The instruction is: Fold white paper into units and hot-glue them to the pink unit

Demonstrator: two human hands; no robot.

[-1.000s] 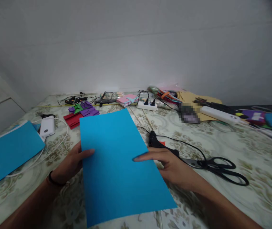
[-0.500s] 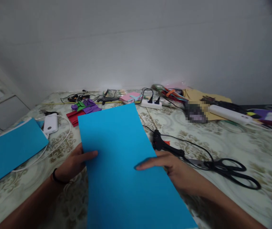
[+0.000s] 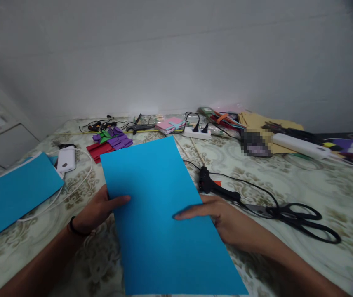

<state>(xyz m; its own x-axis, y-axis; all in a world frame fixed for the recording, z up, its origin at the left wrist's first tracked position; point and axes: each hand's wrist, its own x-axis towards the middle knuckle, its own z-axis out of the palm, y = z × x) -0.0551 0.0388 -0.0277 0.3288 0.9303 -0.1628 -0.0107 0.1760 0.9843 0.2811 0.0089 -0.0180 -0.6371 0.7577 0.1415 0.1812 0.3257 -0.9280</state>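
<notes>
A blue sheet (image 3: 161, 247) is held up above the patterned tablecloth, its bottom edge toward me. My left hand (image 3: 97, 208) grips its left edge, thumb on the front face and the other fingers hidden behind. On the right edge, my right hand (image 3: 218, 216) holds it the same way, thumb across the front. Just beyond my right hand lies a black glue gun (image 3: 216, 185) with a cord. Black-handled scissors (image 3: 290, 218) rest to its right, blades partly under the cord.
More blue sheets (image 3: 22, 192) lie at the left beside a white power bank (image 3: 67, 159) with a looping cable. Purple strips (image 3: 119, 138), red paper (image 3: 99, 152), a white power strip (image 3: 196, 133) and yellow paper (image 3: 269, 126) sit toward the wall.
The blue sheet's lower end has risen, so its bottom edge now shows. Both hands keep their hold on it, almost unmoved.
</notes>
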